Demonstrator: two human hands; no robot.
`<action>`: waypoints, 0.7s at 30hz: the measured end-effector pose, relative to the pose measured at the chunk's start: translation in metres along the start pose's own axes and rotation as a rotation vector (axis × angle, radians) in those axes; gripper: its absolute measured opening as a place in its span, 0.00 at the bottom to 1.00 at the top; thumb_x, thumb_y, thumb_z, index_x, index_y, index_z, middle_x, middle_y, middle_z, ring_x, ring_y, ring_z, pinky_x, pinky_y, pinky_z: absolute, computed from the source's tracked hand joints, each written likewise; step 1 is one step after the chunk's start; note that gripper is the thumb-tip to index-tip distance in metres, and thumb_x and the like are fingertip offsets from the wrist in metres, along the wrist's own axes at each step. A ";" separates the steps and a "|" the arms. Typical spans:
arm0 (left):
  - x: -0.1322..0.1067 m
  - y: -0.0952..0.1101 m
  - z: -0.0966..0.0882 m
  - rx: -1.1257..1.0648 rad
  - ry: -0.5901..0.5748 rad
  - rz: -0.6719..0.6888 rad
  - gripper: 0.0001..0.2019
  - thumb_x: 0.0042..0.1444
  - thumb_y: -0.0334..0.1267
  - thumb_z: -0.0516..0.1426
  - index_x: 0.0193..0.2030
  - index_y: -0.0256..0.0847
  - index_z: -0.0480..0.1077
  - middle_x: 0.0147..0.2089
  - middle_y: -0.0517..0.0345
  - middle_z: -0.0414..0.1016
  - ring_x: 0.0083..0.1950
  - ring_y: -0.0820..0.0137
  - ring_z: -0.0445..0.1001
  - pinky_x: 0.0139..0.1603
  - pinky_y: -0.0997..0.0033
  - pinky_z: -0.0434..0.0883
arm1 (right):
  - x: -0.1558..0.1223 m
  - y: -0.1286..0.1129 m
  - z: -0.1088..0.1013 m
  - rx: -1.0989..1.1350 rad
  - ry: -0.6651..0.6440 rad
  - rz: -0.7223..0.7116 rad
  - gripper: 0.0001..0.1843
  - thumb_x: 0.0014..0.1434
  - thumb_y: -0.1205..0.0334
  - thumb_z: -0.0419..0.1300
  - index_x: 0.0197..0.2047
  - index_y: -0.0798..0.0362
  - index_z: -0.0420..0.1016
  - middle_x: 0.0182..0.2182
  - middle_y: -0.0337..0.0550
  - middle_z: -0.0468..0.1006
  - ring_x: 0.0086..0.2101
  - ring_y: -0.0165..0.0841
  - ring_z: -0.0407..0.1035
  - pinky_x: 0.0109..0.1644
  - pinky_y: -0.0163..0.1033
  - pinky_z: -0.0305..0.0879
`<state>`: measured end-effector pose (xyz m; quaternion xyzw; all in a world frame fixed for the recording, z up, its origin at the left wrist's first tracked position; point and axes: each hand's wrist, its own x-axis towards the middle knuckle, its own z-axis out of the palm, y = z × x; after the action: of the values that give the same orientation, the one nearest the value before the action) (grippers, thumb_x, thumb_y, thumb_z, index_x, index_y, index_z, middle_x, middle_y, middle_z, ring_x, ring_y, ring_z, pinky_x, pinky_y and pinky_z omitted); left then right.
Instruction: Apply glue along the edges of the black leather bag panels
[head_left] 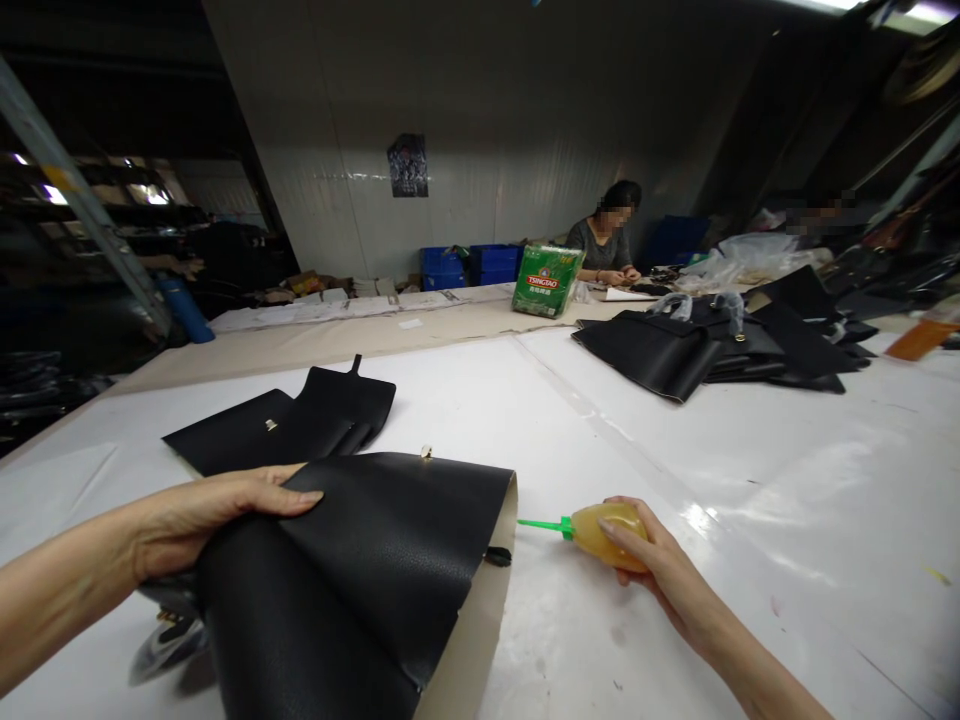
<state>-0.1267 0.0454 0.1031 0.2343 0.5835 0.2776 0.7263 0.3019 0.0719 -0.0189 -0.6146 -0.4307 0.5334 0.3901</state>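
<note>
My left hand (232,510) grips a black leather bag piece (360,540), thumb on top and fingers hidden beneath it. The piece is folded round, with its pale inner side showing at the open right edge and a small gold clasp (427,453) on top. In my right hand (649,550) is a squeeze bottle (607,535) of yellowish glue-like liquid. Its thin green nozzle points left, and the tip is close to the bag piece's edge; whether they touch I cannot tell.
Flat black leather pieces (330,410) lie beyond my left hand. A pile of black bags (675,345) is at the right, near an orange-filled bottle (921,338). A green Tsingtao box (547,282) stands farther back. A person (609,240) sits across the table (465,400).
</note>
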 end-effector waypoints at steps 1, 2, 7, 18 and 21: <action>0.000 0.000 0.000 -0.002 0.003 -0.004 0.30 0.49 0.33 0.63 0.60 0.37 0.61 0.46 0.42 0.79 0.48 0.49 0.77 0.57 0.43 0.64 | 0.002 0.000 0.001 0.005 0.011 -0.008 0.22 0.50 0.46 0.63 0.44 0.47 0.65 0.31 0.38 0.73 0.27 0.32 0.65 0.24 0.34 0.62; 0.000 0.000 0.000 -0.004 0.004 -0.005 0.30 0.49 0.32 0.63 0.60 0.37 0.61 0.46 0.42 0.79 0.48 0.49 0.77 0.57 0.43 0.64 | 0.003 0.000 0.002 0.018 0.015 -0.010 0.22 0.50 0.46 0.63 0.44 0.47 0.66 0.31 0.38 0.73 0.27 0.32 0.64 0.24 0.33 0.61; 0.001 0.002 -0.002 0.000 -0.016 0.001 0.29 0.50 0.32 0.63 0.59 0.37 0.62 0.47 0.42 0.79 0.46 0.50 0.78 0.57 0.43 0.64 | 0.006 -0.001 0.009 0.054 0.020 0.023 0.22 0.50 0.44 0.63 0.43 0.48 0.66 0.35 0.42 0.74 0.32 0.37 0.69 0.29 0.38 0.69; 0.004 0.006 0.004 0.049 -0.024 0.020 0.26 0.49 0.34 0.63 0.56 0.37 0.65 0.45 0.42 0.79 0.49 0.50 0.76 0.57 0.45 0.65 | 0.021 0.005 0.013 -0.322 0.055 -0.274 0.23 0.55 0.41 0.57 0.49 0.45 0.62 0.44 0.43 0.71 0.40 0.41 0.70 0.40 0.44 0.71; 0.006 0.006 0.004 0.057 -0.016 0.021 0.26 0.48 0.34 0.64 0.56 0.36 0.66 0.45 0.42 0.79 0.49 0.49 0.76 0.56 0.46 0.66 | 0.024 0.006 0.014 -0.432 0.084 -0.334 0.22 0.56 0.41 0.55 0.49 0.45 0.62 0.46 0.43 0.71 0.40 0.41 0.70 0.43 0.45 0.68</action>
<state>-0.1225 0.0537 0.1035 0.2635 0.5830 0.2665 0.7209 0.2904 0.0933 -0.0341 -0.6256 -0.6134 0.3313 0.3501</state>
